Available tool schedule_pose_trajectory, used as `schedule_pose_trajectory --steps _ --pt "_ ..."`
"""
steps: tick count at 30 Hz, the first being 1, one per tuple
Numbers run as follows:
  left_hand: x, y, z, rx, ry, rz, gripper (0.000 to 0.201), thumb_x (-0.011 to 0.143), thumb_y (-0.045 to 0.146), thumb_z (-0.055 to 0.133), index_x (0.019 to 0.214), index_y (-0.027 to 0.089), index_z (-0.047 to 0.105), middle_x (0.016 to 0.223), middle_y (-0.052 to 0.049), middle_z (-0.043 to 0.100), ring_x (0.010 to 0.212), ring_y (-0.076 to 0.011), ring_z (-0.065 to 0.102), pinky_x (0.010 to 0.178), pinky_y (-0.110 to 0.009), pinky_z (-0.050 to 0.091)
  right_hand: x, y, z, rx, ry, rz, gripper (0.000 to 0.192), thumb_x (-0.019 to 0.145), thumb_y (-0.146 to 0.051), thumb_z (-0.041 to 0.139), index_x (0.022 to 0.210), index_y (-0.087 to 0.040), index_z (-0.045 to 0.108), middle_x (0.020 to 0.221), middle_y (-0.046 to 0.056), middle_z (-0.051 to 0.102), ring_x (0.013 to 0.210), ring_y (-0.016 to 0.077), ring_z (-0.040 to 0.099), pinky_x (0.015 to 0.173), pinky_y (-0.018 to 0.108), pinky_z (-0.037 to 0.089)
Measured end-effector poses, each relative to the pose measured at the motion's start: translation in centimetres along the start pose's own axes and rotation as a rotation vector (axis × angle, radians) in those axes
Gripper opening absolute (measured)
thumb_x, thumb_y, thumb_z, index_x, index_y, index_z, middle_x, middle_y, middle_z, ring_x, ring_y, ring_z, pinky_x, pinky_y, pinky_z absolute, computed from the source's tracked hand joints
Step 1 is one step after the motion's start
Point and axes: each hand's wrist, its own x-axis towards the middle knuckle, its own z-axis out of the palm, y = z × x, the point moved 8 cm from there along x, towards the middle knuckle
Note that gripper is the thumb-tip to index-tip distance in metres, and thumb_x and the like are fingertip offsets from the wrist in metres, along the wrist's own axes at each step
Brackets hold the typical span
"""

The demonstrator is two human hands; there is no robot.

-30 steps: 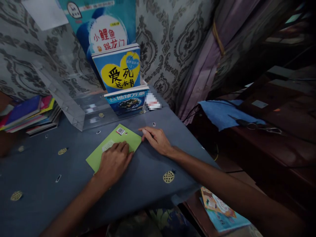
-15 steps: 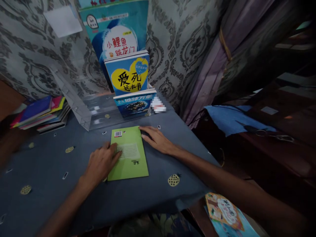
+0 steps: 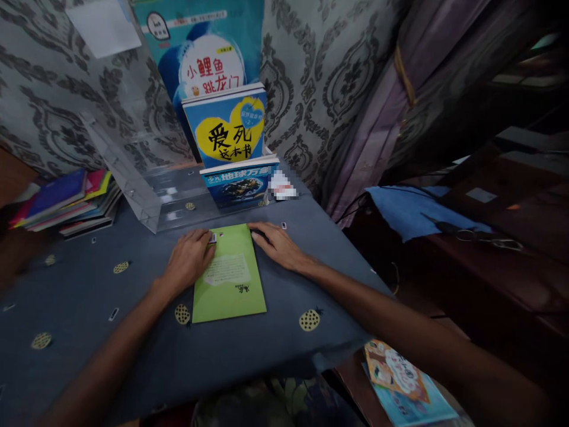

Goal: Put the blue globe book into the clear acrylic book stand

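Note:
A green book (image 3: 231, 295) lies flat on the cloth-covered table (image 3: 284, 356), its back cover facing up with a barcode and a pale block of print. Spread over the book's upper left corner is my left hand (image 3: 190, 256), which partly covers the barcode; its thumb rests on the cover. My right hand (image 3: 281, 246) lies at the upper right corner, fingers stretched toward the top edge and the thumb beside the book's side. Neither hand is closed around the book.
A clear acrylic rack (image 3: 153, 207) stands behind, holding several upright picture books (image 3: 229, 127). Left of it is a pile of books (image 3: 66, 201). More books (image 3: 404, 379) lie below the table's right edge. Scissors (image 3: 484, 239) rest near a blue cloth (image 3: 400, 210) at right.
My left hand has slid up from the book's left middle to its upper left corner, over the barcode. My right hand stays at the upper right corner. The view has shifted slightly.

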Motion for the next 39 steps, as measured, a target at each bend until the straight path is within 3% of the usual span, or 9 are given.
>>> schedule_pose_trajectory --steps 7,12,16,21,27,31,35,39 --pt "3.7 4.8 1.3 -0.101 0.064 0.239 0.035 0.099 0.02 0.043 0.128 0.016 0.062 0.129 -0.012 0.066 0.117 -0.0267 0.062 0.1 -0.043 0.047 -0.1 0.5 -0.3 0.104 0.028 0.046 0.037 0.104 -0.035 0.04 0.133 -0.018 0.056 0.127 0.011 0.069 0.119 0.0232 0.063 0.105 0.045 0.048" --pt "4.2 6.3 1.3 -0.138 0.119 0.337 0.037 0.099 0.018 0.042 0.13 0.014 0.061 0.132 -0.014 0.066 0.12 -0.0271 0.062 0.102 -0.046 0.046 -0.2 0.4 -0.4 0.108 0.025 0.051 0.038 0.105 -0.036 0.038 0.133 -0.019 0.056 0.129 0.011 0.068 0.121 0.0232 0.062 0.106 0.046 0.047" --pt "2.0 7.0 0.6 -0.186 0.16 0.43 0.036 0.101 0.017 0.042 0.129 0.014 0.064 0.132 -0.014 0.067 0.122 -0.0274 0.062 0.101 -0.046 0.046 -0.1 0.2 -0.5 0.086 0.016 0.039 0.039 0.105 -0.036 0.037 0.132 -0.015 0.055 0.128 0.013 0.068 0.12 0.0237 0.062 0.106 0.045 0.047" --pt "-2.9 9.6 -0.3 -0.211 0.121 0.567 0.037 0.101 0.014 0.041 0.131 0.013 0.063 0.131 -0.014 0.068 0.125 -0.0255 0.061 0.102 -0.045 0.045 -0.2 -0.1 -0.4 0.05 0.012 0.015 0.039 0.105 -0.036 0.037 0.132 -0.016 0.056 0.126 0.012 0.068 0.119 0.0241 0.062 0.105 0.045 0.047" --pt "-8.5 12.1 -1.5 -0.191 0.061 0.605 0.034 0.102 0.015 0.041 0.129 0.012 0.061 0.128 -0.013 0.069 0.122 -0.0261 0.061 0.098 -0.043 0.047 -0.3 -0.4 -0.3 0.003 0.007 -0.04 0.041 0.105 -0.038 0.036 0.131 -0.015 0.058 0.128 0.012 0.068 0.118 0.0246 0.061 0.105 0.044 0.046" --pt "-10.7 12.7 -1.1 -0.175 0.024 0.591 0.038 0.1 0.012 0.043 0.135 0.011 0.057 0.133 -0.014 0.066 0.126 -0.0273 0.057 0.101 -0.045 0.046 -0.4 -0.6 0.1 -0.07 -0.015 -0.041 0.042 0.104 -0.037 0.037 0.134 -0.014 0.057 0.131 0.013 0.066 0.122 0.0263 0.06 0.106 0.047 0.045" --pt "-11.4 12.7 -0.7 -0.177 0.051 0.56 0.04 0.097 0.009 0.045 0.136 0.009 0.055 0.133 -0.015 0.066 0.126 -0.0278 0.057 0.103 -0.047 0.045 -2.0 -2.6 1.6 -0.267 -0.125 -0.115 0.05 0.103 -0.042 0.041 0.138 -0.008 0.055 0.145 0.021 0.056 0.14 0.0333 0.045 0.113 0.055 0.037" --pt "-12.4 12.0 -0.9 -0.18 0.123 0.544 0.043 0.093 0.003 0.044 0.134 0.006 0.056 0.13 -0.017 0.067 0.124 -0.0282 0.058 0.102 -0.046 0.045 -4.9 -4.9 3.6 -0.362 -0.279 -0.219 0.072 0.102 -0.06 0.038 0.152 -0.008 0.038 0.161 0.024 0.033 0.154 0.0345 0.022 0.122 0.061 0.022"
